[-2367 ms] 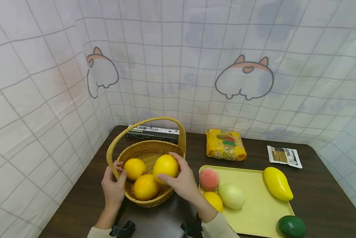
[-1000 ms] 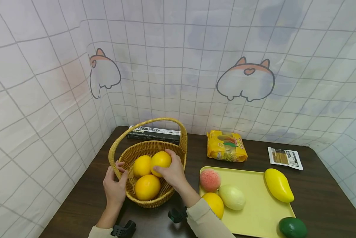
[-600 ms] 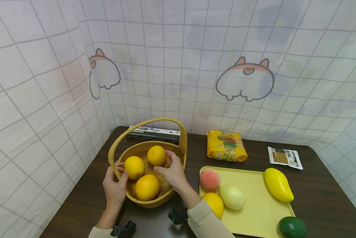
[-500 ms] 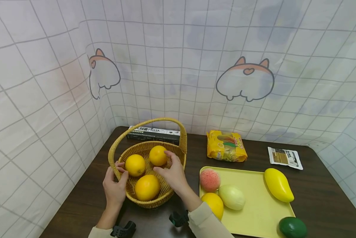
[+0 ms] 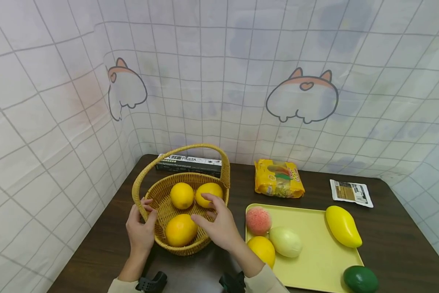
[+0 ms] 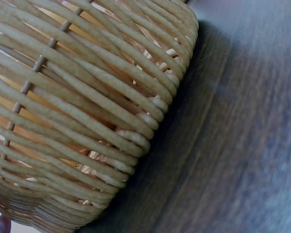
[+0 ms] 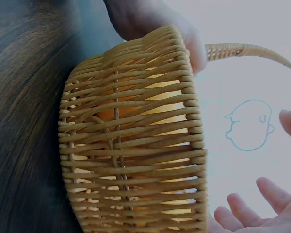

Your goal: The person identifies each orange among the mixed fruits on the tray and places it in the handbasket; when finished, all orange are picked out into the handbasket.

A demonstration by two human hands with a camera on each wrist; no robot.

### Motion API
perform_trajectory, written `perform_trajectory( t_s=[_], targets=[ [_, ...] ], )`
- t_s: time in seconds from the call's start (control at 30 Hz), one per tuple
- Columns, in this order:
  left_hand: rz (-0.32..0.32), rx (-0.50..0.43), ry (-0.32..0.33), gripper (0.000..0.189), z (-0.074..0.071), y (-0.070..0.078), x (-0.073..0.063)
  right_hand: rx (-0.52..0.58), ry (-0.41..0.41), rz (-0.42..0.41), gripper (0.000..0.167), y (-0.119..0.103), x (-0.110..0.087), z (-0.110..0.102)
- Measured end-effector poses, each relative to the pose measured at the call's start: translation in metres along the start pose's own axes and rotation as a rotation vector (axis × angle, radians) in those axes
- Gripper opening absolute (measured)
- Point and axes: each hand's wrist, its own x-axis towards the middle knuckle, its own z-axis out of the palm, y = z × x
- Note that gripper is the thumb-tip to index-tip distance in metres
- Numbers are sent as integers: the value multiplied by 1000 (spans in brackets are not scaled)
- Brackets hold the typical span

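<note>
My left hand [image 5: 140,228] grips the wicker basket [image 5: 205,242] at its left side, by the foot of the arched handle [image 5: 175,151]. Inside lie three yellow-orange fruits that look like oranges: a back-left orange [image 5: 182,195], a back-right orange [image 5: 209,193] and a front orange [image 5: 181,230]. Over the right rim, my right hand [image 5: 221,224] is held with thumb and fingers spread, nothing between them; its fingertips overlap the back-right fruit in the head view. The right wrist view shows that hand's spread fingers [image 7: 276,194] beyond the rim. Weave fills most of the left wrist view.
Right of the basket, a yellow tray [image 5: 314,260] bears a pink peach [image 5: 258,221], a pale green fruit [image 5: 285,241], an orange [image 5: 262,250], a mango [image 5: 343,226] and a dark green avocado-like fruit [image 5: 360,279]. Behind are a pasta box [image 5: 190,162], yellow packet [image 5: 279,179] and sachet [image 5: 350,193].
The right hand has let go of the orange it held over the basket and drawn slightly back. The two back oranges rolled about and now lie farther right; the left hand stays put.
</note>
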Motion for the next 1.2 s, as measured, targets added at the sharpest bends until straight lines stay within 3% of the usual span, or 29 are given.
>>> perform_trajectory(
  t_s=[0.17,0.3,0.6,0.87,0.97,1.07,1.2],
  targets=[
    [4,7,10,10,1,-21,0,-40,-10,-67,54,-4,-14,-6],
    [7,0,6,8,1,-22,0,-127,19,-101,53,-8,-27,-12],
    [7,-11,6,10,1,-19,0,-171,105,-59,48,-12,-48,-33],
    [20,-7,5,7,-1,15,0,-163,169,-98,43,-4,-62,-54],
    [13,3,1,7,-1,19,1,-146,194,-120,39,2,-65,-61],
    [8,-1,4,7,0,17,1,-175,222,-146,37,7,-68,-67],
    [4,-11,5,7,1,-1,1,-220,259,-177,37,16,-71,-76]
  ],
)
